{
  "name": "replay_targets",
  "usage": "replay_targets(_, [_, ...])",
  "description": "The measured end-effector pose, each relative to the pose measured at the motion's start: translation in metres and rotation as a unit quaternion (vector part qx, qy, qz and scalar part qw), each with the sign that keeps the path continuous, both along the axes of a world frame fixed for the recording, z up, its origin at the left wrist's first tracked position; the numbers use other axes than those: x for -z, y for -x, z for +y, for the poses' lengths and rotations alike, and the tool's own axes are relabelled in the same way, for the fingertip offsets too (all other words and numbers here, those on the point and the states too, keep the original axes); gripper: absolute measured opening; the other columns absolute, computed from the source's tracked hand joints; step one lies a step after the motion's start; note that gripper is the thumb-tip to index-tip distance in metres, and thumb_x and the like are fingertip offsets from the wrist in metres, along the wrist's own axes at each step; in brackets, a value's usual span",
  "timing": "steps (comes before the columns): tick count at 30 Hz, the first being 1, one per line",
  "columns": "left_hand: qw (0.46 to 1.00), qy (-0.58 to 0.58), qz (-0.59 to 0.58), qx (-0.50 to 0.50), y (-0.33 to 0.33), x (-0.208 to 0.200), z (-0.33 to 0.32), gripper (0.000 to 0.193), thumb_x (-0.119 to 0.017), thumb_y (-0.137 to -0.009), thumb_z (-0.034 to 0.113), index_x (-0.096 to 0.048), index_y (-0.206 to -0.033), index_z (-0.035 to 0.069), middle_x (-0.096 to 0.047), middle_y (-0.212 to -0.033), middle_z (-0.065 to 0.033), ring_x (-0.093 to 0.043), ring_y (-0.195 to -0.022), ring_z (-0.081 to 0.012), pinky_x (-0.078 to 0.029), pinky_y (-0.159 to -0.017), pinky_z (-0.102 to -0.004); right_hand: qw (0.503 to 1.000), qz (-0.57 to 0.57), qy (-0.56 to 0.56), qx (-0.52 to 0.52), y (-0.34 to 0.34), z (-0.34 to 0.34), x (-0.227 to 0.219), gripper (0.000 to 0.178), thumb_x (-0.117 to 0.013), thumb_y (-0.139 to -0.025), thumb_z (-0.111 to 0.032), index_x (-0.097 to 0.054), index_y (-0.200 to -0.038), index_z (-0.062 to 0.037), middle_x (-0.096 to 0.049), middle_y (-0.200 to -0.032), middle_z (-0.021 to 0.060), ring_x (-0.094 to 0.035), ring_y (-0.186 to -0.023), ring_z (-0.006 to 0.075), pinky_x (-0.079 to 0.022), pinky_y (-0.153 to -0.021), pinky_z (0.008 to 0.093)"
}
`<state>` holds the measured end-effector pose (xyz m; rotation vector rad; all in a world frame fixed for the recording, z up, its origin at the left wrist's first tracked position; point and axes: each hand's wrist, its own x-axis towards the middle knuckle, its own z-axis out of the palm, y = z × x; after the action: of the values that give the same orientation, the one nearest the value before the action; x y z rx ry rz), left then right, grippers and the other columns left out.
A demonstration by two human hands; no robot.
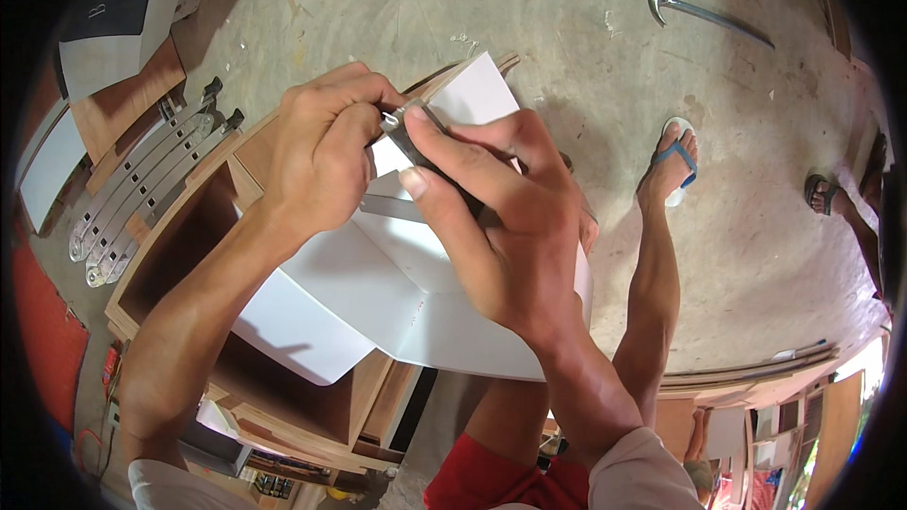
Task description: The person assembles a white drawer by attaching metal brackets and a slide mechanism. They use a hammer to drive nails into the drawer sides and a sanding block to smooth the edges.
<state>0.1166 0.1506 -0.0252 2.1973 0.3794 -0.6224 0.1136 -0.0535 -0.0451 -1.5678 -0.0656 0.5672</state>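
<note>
In front of me my left hand is closed, its thumb and fingers pinched at the end of a narrow grey metal piece. A tiny white bit shows by those fingertips. My right hand grips the same piece, thumb and forefinger along it; the palm hides much of its length, and its exact kind cannot be made out. Below both hands lies a white box-like assembly of panels, with one white panel rising past my right fingers. It rests over a wooden cabinet frame with open compartments.
A claw hammer lies on the concrete floor at the far right. Left of the cabinet rests a folded metal ladder near leaning boards. Sandalled feet stand to the right, with long boards behind.
</note>
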Motion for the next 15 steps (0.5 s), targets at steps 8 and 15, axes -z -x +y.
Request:
replay_targets(8, [1.0, 0.005, -0.017, -0.012, 0.007, 0.001, 0.004, 0.034, -0.045, -0.086, 0.008, -0.072, -0.096, -0.011, -0.063, -0.083, -0.0198, -0.057, -0.069, -0.0276, -0.045, -0.064, -0.039, 0.997, 0.075, 0.0, 0.019, 0.011, -0.034, -0.002, 0.041, -0.08, -0.092, -0.007, -0.077, -0.132, -0.0053, -0.072, -0.104, 0.0095, -0.062, -0.093, 0.0185, -0.054, -0.081, 0.0315])
replay_targets(15, [0.997, 0.026, -0.075, 0.019, 0.008, 0.007, 0.004, 0.033, -0.052, -0.092, 0.016, -0.073, -0.097, -0.009, -0.062, -0.084, -0.0155, -0.059, -0.072, -0.0233, -0.045, -0.064, -0.0349, 0.999, 0.047, -0.01, 0.006, 0.017, -0.047, -0.001, 0.04, -0.078, -0.095, -0.008, -0.075, -0.134, -0.0014, -0.067, -0.111, 0.0094, -0.062, -0.096, 0.0155, -0.055, -0.079, 0.0281])
